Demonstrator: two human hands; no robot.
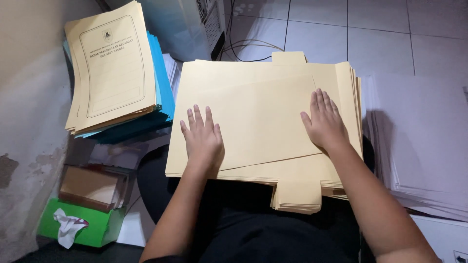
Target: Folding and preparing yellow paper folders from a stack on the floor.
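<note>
A thick stack of cream-yellow paper folders (253,87) lies across my lap, tabs sticking out at the far and near edges. The top folder sits slightly askew on the pile. My left hand (202,139) lies flat on its left half, fingers spread. My right hand (324,122) rests flat on its right edge, fingers together. Neither hand grips anything.
A second pile of yellow and blue folders (114,73) stands at the upper left against a worn wall. A stack of white paper (424,141) lies at the right. A green tissue box (80,226) sits at the lower left. Tiled floor and cables lie beyond.
</note>
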